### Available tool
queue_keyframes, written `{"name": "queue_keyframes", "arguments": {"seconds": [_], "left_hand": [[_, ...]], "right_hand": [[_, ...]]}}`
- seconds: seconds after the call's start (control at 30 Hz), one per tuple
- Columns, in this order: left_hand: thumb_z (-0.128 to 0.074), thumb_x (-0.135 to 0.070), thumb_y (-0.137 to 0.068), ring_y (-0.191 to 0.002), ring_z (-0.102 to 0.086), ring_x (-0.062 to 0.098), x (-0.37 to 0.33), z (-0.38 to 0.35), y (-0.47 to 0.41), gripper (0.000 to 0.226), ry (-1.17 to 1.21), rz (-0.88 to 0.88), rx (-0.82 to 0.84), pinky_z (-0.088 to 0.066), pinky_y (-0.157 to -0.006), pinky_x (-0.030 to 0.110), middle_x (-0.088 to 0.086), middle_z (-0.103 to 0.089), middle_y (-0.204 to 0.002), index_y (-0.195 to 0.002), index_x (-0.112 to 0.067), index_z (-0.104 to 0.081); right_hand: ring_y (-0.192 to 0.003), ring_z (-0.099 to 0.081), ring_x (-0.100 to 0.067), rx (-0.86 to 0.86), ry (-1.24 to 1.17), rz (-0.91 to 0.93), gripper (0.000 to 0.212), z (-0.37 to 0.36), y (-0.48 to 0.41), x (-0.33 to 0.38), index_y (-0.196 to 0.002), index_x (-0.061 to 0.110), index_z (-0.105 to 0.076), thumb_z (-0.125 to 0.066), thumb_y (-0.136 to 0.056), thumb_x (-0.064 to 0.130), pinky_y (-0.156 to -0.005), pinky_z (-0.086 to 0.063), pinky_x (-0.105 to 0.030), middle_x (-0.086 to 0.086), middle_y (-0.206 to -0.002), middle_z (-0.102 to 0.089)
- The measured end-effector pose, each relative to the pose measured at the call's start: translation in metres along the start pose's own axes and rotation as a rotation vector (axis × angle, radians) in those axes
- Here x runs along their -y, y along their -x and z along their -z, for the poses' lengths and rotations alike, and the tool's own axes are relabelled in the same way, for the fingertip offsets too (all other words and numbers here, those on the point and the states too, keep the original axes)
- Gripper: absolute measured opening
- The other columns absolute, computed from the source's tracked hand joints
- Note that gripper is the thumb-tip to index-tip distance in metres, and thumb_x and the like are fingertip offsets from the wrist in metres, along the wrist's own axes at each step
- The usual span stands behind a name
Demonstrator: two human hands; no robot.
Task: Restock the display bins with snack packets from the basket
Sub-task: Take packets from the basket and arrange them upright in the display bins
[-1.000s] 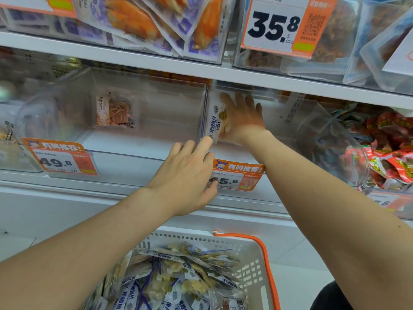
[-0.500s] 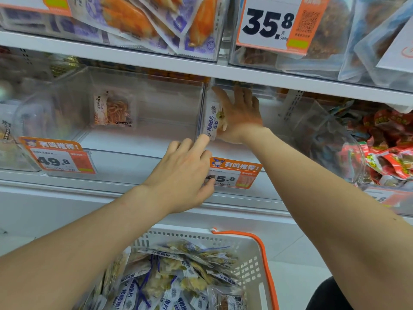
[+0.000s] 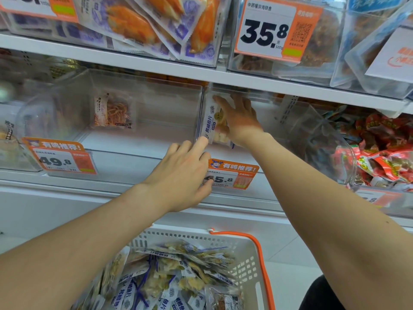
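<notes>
My right hand (image 3: 240, 118) reaches deep into a clear display bin (image 3: 290, 139) on the middle shelf and presses a white-and-blue snack packet (image 3: 212, 124) upright against the bin's left wall, fingers straight. At the bin's front edge my left hand (image 3: 185, 173) rests by the orange 45.8 price tag (image 3: 232, 175), its fingers extended, the thumb over the tag, holding nothing. Below, a white basket (image 3: 252, 249) with an orange handle holds several more of the same packets (image 3: 169, 276).
The clear bin (image 3: 145, 113) to the left holds one packet of orange shreds (image 3: 114, 113) and carries a 49.8 tag (image 3: 60, 157). At the right, another bin holds red packets (image 3: 384, 153). The shelf above (image 3: 245, 79) carries full bins and a 35.8 tag (image 3: 270, 30).
My right hand has shifted slightly against the packet, keeping it upright at the bin wall. My left hand has stayed at the bin's front edge.
</notes>
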State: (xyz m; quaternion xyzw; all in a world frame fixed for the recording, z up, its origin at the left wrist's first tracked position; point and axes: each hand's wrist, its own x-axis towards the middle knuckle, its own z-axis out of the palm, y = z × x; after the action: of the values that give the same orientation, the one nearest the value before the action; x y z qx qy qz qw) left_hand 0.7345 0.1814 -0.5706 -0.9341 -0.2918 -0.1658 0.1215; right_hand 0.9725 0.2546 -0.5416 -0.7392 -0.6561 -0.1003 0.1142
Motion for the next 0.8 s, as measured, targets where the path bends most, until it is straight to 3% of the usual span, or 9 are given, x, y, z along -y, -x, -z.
{"name": "queue_keyframes", "arguments": {"seconds": [0.17, 0.3, 0.43, 0.57, 0.7, 0.8], "left_hand": [[-0.049, -0.051, -0.096, -0.088, -0.047, 0.027, -0.001, 0.002, 0.001, 0.037, 0.015, 0.016, 0.004, -0.042, -0.082, 0.044, 0.011, -0.037, -0.141, -0.101, -0.015, -0.053], [-0.054, -0.047, -0.094, -0.09, -0.052, 0.031, -0.002, 0.008, 0.003, 0.053, 0.038, 0.034, 0.005, -0.047, -0.081, 0.045, 0.018, -0.02, -0.157, -0.131, -0.009, -0.047], [-0.058, -0.045, -0.093, -0.093, -0.053, 0.032, -0.003, 0.015, 0.003, 0.071, 0.105, 0.042, -0.05, -0.049, -0.08, 0.045, 0.018, -0.02, -0.157, -0.148, -0.005, -0.036], [-0.056, -0.049, -0.092, -0.104, -0.05, 0.034, -0.01, 0.019, 0.005, 0.081, 0.11, 0.079, -0.101, -0.047, -0.089, 0.047, 0.02, -0.023, -0.158, -0.155, -0.003, -0.03], [-0.057, -0.047, -0.088, -0.126, -0.045, 0.04, -0.018, 0.033, 0.009, 0.081, 0.077, 0.061, -0.222, -0.039, -0.103, 0.049, 0.022, -0.036, -0.152, -0.152, -0.001, -0.04], [-0.065, -0.034, -0.083, -0.11, -0.051, 0.038, -0.025, 0.044, 0.015, 0.051, 0.074, -0.051, -0.386, -0.042, -0.09, 0.046, 0.019, -0.054, -0.126, -0.125, -0.005, -0.062]], "right_hand": [[-0.153, -0.01, -0.041, 0.02, 0.016, 0.016, 0.103, 0.004, 0.006, 0.0, -0.162, 0.042, -0.011, -0.078, -0.083, 0.04, -0.12, -0.025, -0.056, -0.01, -0.165, -0.014], [-0.153, -0.008, -0.042, 0.016, 0.028, -0.01, 0.112, 0.007, 0.009, 0.001, -0.162, 0.043, -0.002, -0.077, -0.078, 0.039, -0.122, -0.023, -0.055, -0.011, -0.166, -0.01], [-0.151, -0.015, -0.043, -0.008, 0.005, -0.034, 0.106, 0.011, 0.013, 0.002, -0.162, 0.039, -0.007, -0.072, -0.078, 0.038, -0.119, -0.028, -0.057, -0.014, -0.163, -0.017], [-0.143, -0.028, -0.043, -0.09, -0.028, -0.079, 0.097, 0.017, 0.018, 0.005, -0.161, 0.037, -0.014, -0.067, -0.08, 0.037, -0.111, -0.038, -0.056, -0.015, -0.157, -0.026], [-0.139, -0.034, -0.043, -0.11, -0.041, -0.087, 0.069, 0.025, 0.027, 0.004, -0.154, 0.032, -0.032, -0.057, -0.092, 0.048, -0.107, -0.04, -0.055, -0.015, -0.154, -0.033], [-0.135, -0.042, -0.04, 0.004, -0.212, -0.072, 0.054, 0.042, 0.04, 0.008, -0.14, 0.031, -0.052, -0.037, -0.096, 0.058, -0.11, -0.039, -0.053, -0.013, -0.147, -0.046]]}}
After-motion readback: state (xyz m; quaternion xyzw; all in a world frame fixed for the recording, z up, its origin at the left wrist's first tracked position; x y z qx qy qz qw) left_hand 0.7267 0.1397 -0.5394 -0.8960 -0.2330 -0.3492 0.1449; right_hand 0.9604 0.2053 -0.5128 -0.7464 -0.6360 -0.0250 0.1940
